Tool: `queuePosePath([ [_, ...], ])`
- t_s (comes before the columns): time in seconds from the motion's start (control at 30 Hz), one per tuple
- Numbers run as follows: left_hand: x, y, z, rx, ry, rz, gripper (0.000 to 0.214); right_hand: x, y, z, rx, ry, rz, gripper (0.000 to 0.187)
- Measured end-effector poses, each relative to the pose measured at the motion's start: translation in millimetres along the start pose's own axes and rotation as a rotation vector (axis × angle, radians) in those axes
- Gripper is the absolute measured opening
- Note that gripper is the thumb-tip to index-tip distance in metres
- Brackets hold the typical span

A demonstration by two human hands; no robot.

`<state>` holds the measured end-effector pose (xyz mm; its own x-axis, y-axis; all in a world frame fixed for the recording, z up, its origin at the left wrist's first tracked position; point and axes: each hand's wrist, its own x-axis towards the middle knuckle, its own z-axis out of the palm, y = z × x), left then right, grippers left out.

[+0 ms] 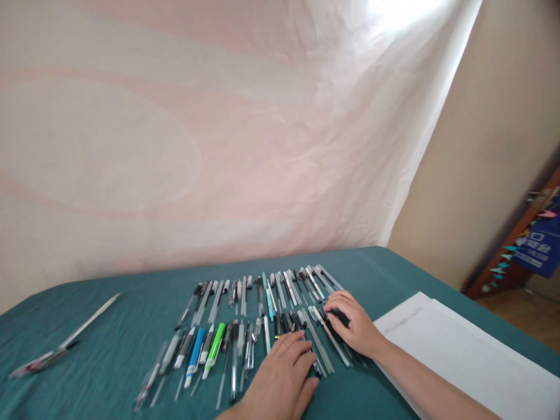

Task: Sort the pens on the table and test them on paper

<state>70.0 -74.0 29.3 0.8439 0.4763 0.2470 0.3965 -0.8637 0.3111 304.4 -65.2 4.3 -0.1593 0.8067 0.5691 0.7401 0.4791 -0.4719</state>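
Two rows of pens lie side by side on a green cloth, many clear or grey with dark caps. My left hand (286, 370) rests palm down over the front row, its fingers stretched out across several pens and hiding parts of them. At the right end of that row my right hand (356, 326) is closed, with a black pen (339, 317) between thumb and fingers; most of this pen is hidden. A green highlighter (214, 351) and a blue highlighter (195, 357) lie left of my left hand. Farther back, a light-blue pen (269, 303) lies in the rear row.
White paper sheets (464, 356) lie on the right of the green tablecloth (144, 303), under my right forearm. On the far left is a long pale stick-like item (90, 321) with a blurred clear-and-red end. A pale curtain (245, 146) hangs behind the table.
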Motion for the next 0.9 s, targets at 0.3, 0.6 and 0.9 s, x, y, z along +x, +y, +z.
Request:
queuePosePath([
  [0.3, -1, -4, 3.0, -0.036, 0.019, 0.039, 0.031, 2, 3, 0, 0.039, 0.045, 0.036, 0.014],
  [0.6, -3, -15, 13.4, -0.074, 0.082, 0.091, 0.033, 0, 19, 3, -0.021, 0.199, 0.249, 0.019],
  [0.9, -1, -26, 24.8, -0.029, 0.113, 0.13, 0.032, 21, 74, -6, -0.121, 0.131, 0.42, 0.021],
])
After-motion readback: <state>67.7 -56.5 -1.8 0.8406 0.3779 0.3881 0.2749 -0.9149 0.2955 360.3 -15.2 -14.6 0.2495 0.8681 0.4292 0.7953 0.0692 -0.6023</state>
